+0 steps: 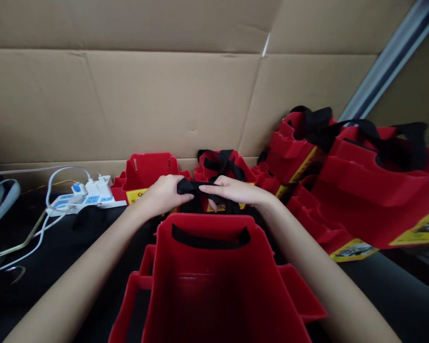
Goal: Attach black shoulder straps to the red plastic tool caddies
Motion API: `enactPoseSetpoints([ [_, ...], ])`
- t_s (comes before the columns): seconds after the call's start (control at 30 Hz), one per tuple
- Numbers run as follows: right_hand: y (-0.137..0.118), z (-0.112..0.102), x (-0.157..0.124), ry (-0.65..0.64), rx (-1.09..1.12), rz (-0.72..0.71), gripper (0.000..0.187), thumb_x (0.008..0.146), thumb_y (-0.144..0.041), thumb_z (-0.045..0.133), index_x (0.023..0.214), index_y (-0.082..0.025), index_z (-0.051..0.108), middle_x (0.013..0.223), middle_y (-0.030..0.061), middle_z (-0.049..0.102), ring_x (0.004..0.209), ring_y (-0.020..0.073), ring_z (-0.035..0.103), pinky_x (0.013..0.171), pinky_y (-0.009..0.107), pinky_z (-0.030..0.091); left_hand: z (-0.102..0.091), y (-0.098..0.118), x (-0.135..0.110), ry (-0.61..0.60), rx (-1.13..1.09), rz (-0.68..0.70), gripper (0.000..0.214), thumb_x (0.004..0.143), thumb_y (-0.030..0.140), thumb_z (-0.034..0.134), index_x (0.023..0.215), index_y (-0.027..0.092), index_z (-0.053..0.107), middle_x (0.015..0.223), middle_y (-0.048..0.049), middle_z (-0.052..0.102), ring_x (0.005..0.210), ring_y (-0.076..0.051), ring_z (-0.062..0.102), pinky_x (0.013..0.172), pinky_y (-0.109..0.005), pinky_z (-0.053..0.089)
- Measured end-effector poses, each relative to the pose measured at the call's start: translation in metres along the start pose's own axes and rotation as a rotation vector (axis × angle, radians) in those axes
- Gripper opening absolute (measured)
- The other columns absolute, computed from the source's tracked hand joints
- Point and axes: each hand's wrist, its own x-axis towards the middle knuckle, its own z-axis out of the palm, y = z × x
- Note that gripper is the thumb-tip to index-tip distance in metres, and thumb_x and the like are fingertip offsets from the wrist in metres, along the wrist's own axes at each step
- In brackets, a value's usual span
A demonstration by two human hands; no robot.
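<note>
A red plastic box with side pockets stands close in front of me, its open top facing up. A black strap runs through two slots in its far wall, and a length of it crosses the inside. Beyond that wall, my left hand pinches the strap between thumb and fingers. Close by on the right, my right hand grips another part of the same strap. The strap looks looped or crossed between the hands; whether it is knotted I cannot tell.
Behind stand a red box without a visible strap and a strapped one. More strapped red boxes are stacked at right. A white power strip with plugs and cables lies left. Cardboard forms the back wall.
</note>
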Motion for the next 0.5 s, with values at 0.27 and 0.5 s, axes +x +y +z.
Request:
enactPoseSetpoints([
  [0.27, -0.003, -0.033, -0.03, 0.239, 0.031, -0.068, 0.047, 0.083, -0.044, 0.047, 0.048, -0.015, 0.059, 0.042, 0.0014, 0.05, 0.041, 0.008, 0.041, 0.049, 0.025, 0.032, -0.006, -0.027, -0.003, -0.237, 0.024, -0.055, 0.01, 0.06, 0.026, 0.063, 0.054, 0.018, 0.062, 0.049, 0.0018, 0.056, 0.046, -0.013, 0.048, 0.045, -0.023, 0.03],
  [0.5, 0.007, -0.043, -0.038, 0.317, -0.003, 0.019, 0.049, 0.082, -0.051, 0.04, 0.055, -0.017, 0.063, 0.043, 0.0022, 0.051, 0.043, 0.0104, 0.047, 0.052, 0.026, 0.039, -0.008, -0.032, -0.006, -0.405, -0.049, -0.04, 0.005, 0.063, 0.021, 0.059, 0.061, 0.017, 0.062, 0.055, -0.0002, 0.06, 0.047, -0.013, 0.051, 0.045, -0.022, 0.034],
])
